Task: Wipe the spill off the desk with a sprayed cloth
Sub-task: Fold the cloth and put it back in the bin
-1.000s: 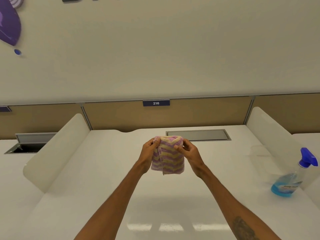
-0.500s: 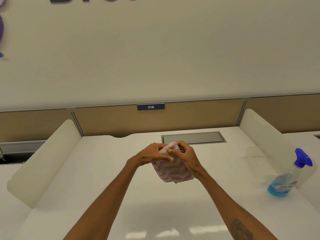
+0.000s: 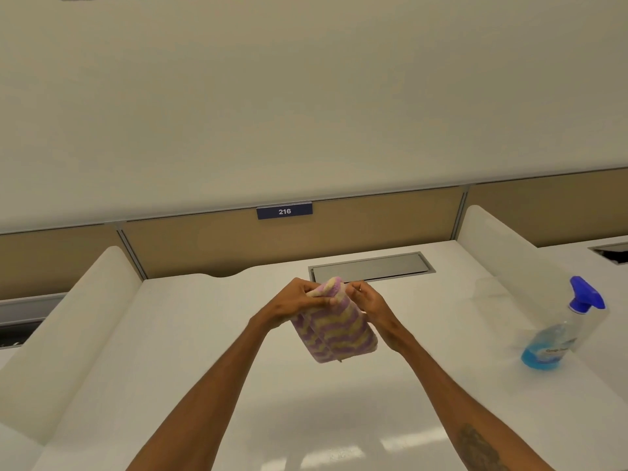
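- The counter [image 3: 210, 368] is white and glossy, and no spill shows on it from this angle; the risk, as I judge it, is wiping the wrong patch because a clear liquid hardly reads against that sheen.
- The spray bottle [image 3: 560, 331] stands at about 3 o'clock from the cloth, well apart from both hands, close by the white side divider [image 3: 503, 253]. It is clear with blue liquid low in it and a blue trigger head. A hasty reach could tip it, since it looks light and mostly empty.
- The cloth [image 3: 331, 329] is held in the air above the middle of the counter, folded into a thick pad, fluffy, with lilac and pale yellow wavy stripes. Whether it is damp cannot be told. If it goes down dry, it would likely smear rather than lift.
- The left hand [image 3: 292, 302] is closed over the cloth's top edge at about 10 o'clock; the right hand [image 3: 368, 300] pinches the same edge at about 2 o'clock. The pad hangs below the grip, so loosening either hand could let the fold fall open.
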{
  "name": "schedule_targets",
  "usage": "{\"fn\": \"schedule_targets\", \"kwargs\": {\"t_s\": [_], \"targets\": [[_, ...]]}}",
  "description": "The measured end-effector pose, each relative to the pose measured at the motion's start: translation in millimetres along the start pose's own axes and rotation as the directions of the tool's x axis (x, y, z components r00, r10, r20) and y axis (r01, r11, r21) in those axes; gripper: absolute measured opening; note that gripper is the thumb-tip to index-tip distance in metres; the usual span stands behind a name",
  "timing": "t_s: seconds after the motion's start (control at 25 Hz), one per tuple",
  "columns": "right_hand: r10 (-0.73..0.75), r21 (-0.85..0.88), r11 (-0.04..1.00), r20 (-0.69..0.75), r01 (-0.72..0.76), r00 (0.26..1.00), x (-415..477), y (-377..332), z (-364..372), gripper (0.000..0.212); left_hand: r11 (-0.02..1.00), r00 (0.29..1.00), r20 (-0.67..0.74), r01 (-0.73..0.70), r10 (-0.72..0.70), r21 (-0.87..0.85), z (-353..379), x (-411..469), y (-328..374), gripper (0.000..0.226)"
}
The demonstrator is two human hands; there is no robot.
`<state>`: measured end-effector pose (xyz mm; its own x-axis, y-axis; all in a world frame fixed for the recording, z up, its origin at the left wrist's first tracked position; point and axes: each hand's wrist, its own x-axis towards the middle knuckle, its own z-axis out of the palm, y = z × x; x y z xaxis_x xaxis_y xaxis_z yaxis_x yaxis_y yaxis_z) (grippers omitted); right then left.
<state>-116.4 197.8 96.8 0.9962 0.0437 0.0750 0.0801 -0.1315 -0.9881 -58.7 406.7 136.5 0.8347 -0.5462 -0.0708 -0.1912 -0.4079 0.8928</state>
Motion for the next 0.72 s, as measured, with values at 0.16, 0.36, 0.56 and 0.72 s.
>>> {"fn": "schedule_targets", "kwargs": {"t_s": [0.16,0.36,0.56,0.72], "targets": [[0.102,0.065,0.992,0.038,-0.104,0.994,-16,31,3,0.054,0.992,0.997,-0.075,-0.005,-0.005,-0.128,-12,-3,-11,0.038],[0.132,0.244,0.960,0.047,-0.140,0.990,-26,43,10,0.063,0.983,0.996,-0.080,0.017,-0.033,-0.183,-10,-5,-21,0.036],[0.177,0.254,0.947,0.091,-0.195,0.980,-33,48,-3,0.061,0.981,0.997,-0.048,0.048,-0.059,-0.189,-3,-3,-22,0.042],[0.195,0.331,0.919,0.088,-0.213,0.977,-41,56,-20,0.050,0.976,0.982,0.160,0.131,-0.104,-0.171,4,2,-15,0.043]]}}
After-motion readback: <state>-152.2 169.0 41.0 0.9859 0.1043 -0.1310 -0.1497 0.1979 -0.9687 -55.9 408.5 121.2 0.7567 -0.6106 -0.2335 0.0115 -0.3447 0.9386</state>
